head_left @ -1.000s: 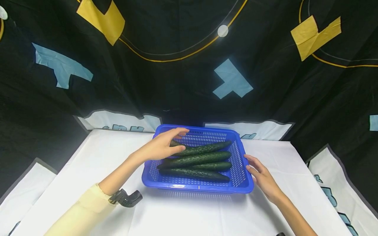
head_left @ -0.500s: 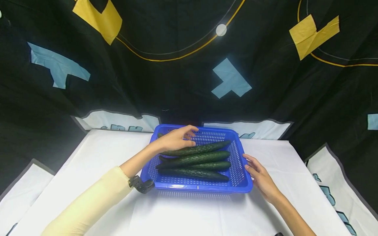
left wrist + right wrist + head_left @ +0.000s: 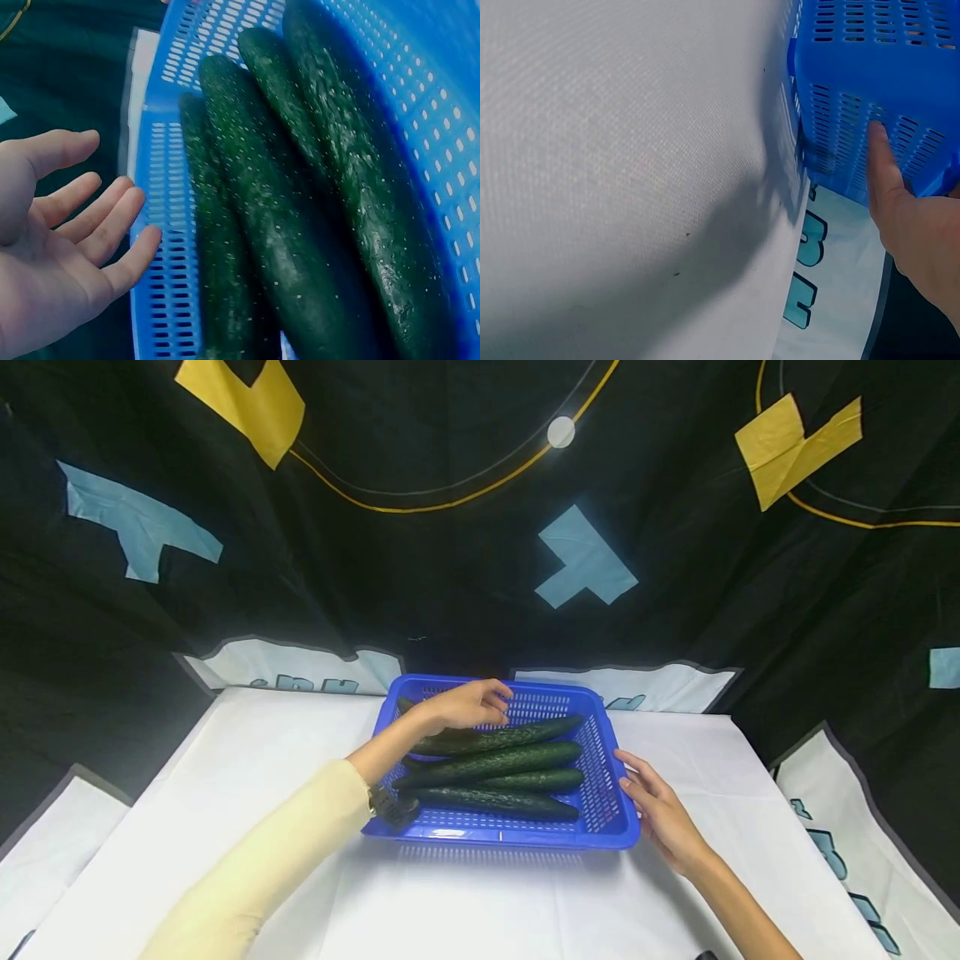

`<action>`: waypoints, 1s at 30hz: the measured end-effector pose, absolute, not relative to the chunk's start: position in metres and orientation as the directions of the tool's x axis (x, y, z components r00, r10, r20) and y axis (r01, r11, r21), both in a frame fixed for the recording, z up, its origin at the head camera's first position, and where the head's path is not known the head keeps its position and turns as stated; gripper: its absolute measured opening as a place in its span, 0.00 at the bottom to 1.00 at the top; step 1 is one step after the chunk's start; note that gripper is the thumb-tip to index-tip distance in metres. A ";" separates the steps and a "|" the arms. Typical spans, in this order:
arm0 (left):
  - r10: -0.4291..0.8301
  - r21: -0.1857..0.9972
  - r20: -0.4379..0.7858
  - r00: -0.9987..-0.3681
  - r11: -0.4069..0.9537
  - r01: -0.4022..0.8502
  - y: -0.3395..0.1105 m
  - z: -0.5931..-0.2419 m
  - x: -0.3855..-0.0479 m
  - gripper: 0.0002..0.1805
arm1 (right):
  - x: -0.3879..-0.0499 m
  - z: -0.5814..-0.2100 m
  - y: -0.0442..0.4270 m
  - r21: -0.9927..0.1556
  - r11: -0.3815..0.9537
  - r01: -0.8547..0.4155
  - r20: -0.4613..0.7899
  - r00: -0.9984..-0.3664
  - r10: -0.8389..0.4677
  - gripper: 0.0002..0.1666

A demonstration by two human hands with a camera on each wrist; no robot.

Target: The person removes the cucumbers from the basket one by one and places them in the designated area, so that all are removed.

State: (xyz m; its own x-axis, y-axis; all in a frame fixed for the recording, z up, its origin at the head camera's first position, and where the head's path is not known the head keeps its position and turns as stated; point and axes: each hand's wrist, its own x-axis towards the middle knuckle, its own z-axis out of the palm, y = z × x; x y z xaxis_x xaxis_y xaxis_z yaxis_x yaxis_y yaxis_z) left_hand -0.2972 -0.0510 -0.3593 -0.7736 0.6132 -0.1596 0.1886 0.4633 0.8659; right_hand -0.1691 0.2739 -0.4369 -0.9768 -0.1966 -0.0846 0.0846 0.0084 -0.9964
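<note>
Several dark green cucumbers lie side by side in a blue perforated plastic basket on a white-covered table. Above the basket's far left part is my left hand, with loosely bent fingers and nothing in them. In the left wrist view that hand is apart from the cucumbers, its palm showing. My right hand touches the basket's right side near the rim. One straight finger lies against the outer wall in the right wrist view; the other fingers are mostly hidden there.
White cloth covers the table around the basket. Behind it hangs a black curtain with yellow and light blue shapes. A dark wrist strap on the left forearm hangs over the basket's near left corner.
My left hand has moved right and slightly away from me over the basket, its fingers bending a little more. The right hand keeps its place at the rim. The cucumbers lie as before.
</note>
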 end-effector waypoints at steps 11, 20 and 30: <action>0.594 0.840 -0.251 -0.765 0.526 0.133 -0.041 -0.375 -0.310 0.28 | -0.169 -0.437 0.274 -0.996 0.001 0.085 -0.084 -0.976 -0.201 0.35; 0.598 0.815 -0.297 -0.744 0.565 0.129 -0.036 -0.386 -0.314 0.28 | -0.170 -0.438 0.274 -0.996 -0.004 0.089 -0.086 -0.976 -0.199 0.35; 0.610 0.776 -0.336 -0.717 0.611 0.156 -0.032 -0.396 -0.316 0.31 | -0.170 -0.439 0.278 -0.996 -0.003 0.091 -0.089 -0.976 -0.198 0.35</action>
State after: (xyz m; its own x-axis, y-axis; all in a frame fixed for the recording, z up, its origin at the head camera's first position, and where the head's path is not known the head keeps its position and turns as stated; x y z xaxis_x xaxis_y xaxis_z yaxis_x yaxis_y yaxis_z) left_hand -0.3165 -0.0325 -0.3957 -0.7175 0.6101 -0.3363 0.1564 0.6115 0.7756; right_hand -0.1699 0.2776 -0.4391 -0.9761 -0.1982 -0.0888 0.0913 -0.0031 -0.9958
